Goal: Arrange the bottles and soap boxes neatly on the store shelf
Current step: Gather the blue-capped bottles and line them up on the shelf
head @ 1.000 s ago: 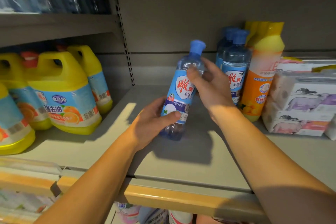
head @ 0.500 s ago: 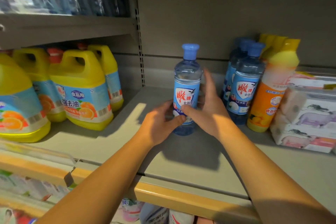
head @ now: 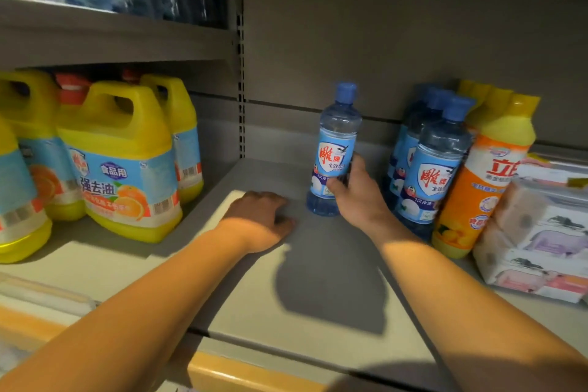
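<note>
A clear blue bottle [head: 334,153] with a blue cap and a blue label stands upright on the grey shelf [head: 318,280], about in the middle of the open space, well back towards the rear wall. The right hand [head: 358,192] holds it low on its right side. The thumb lies across the front of the label's lower part and the other fingers curl round the back of the bottle, so they are mostly hidden. The right forearm comes in from the lower right corner and goes up and to the left, with the wrist nearly straight.

The left hand [head: 261,216] is apart from the bottle, a little to the left of it and nearer to the camera. It rests on the shelf surface with the back of the hand up and the fingers curled under, close together, and it holds nothing. It is a bit blurred, so I cannot tell how each finger lies. The left forearm stretches from the lower left corner up to the right.

To the right of the held bottle, with a gap between, stands a row of the same blue bottles [head: 436,175]. Just beside them are tall orange bottles [head: 483,188] with yellow tops. Further right lie stacked soap packs [head: 541,239] in clear wrap. On the left part of the shelf stand big yellow jugs [head: 124,165] with handles.
</note>
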